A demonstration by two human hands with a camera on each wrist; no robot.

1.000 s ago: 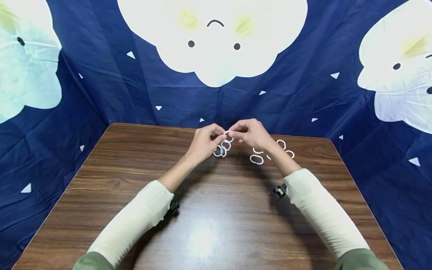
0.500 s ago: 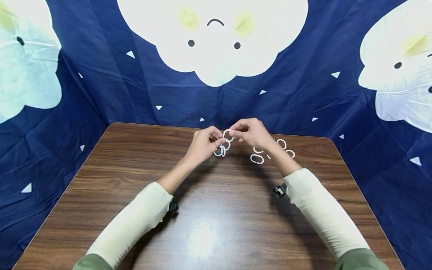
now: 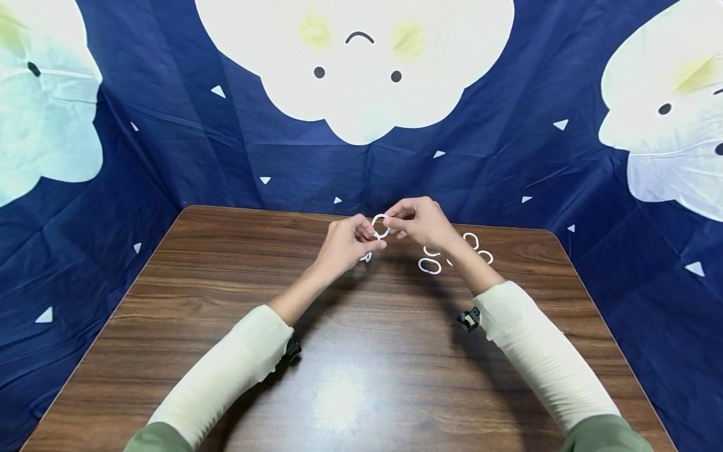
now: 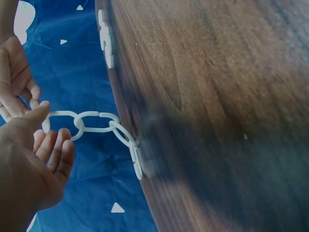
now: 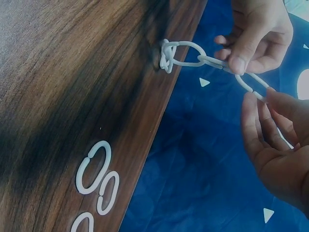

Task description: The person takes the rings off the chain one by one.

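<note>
My right hand pinches a white oval plastic link between thumb and fingertips, above the table's far edge. This link hooks through the end of a chain of similar white links. Close beside it, my left hand pinches the chain near that joint, its thumb lying over the links. In the right wrist view the left thumb presses right where the two links meet. From there the chain slopes down to a bunched end at the table edge. My left hand hides much of the chain in the head view.
Several loose white links, including one link with a small gap in its side, lie on the brown wooden table under my right forearm. Behind the far edge hangs a dark blue cloth with white clouds.
The link in my right hand has come up and now shows as a full oval. My left hand has turned a little, its thumb reaching further right and hiding more of the chain.
</note>
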